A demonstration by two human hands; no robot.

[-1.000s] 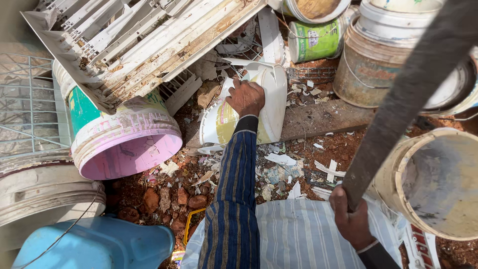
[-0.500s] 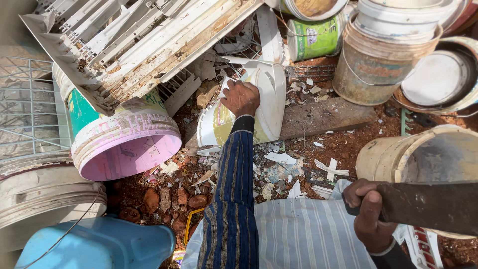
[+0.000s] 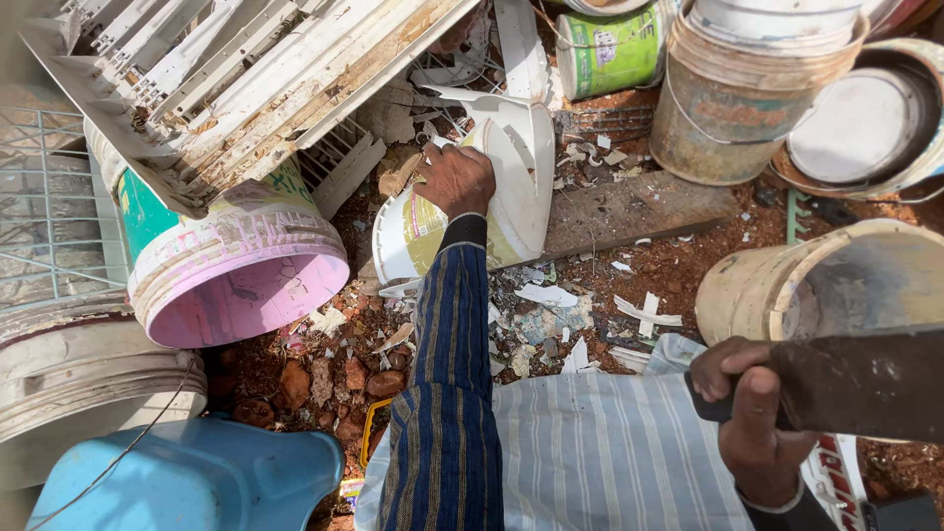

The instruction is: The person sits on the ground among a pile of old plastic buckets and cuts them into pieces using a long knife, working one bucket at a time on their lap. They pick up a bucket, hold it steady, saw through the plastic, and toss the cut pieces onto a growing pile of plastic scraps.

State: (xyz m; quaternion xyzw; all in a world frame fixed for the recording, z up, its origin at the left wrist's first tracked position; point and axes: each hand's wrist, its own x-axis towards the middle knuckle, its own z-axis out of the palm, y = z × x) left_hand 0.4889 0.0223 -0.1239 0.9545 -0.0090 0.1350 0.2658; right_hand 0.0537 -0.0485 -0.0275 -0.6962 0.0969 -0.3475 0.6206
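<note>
On rubble | left hand [image 3: 454, 180] grip closed on broken white bucket [image 3: 511, 187] | right hand [image 3: 752, 423] grip closed on dark blade [image 3: 865, 383]

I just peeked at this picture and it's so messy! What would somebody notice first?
Probably the left hand stretched to the middle of the heap, gripping a broken white bucket piece. Next, the big bucket with a pink inside, tipped over on the left under a dirty white slatted panel. At the lower right, the right hand grips a dark, rusty-looking blade.
</note>
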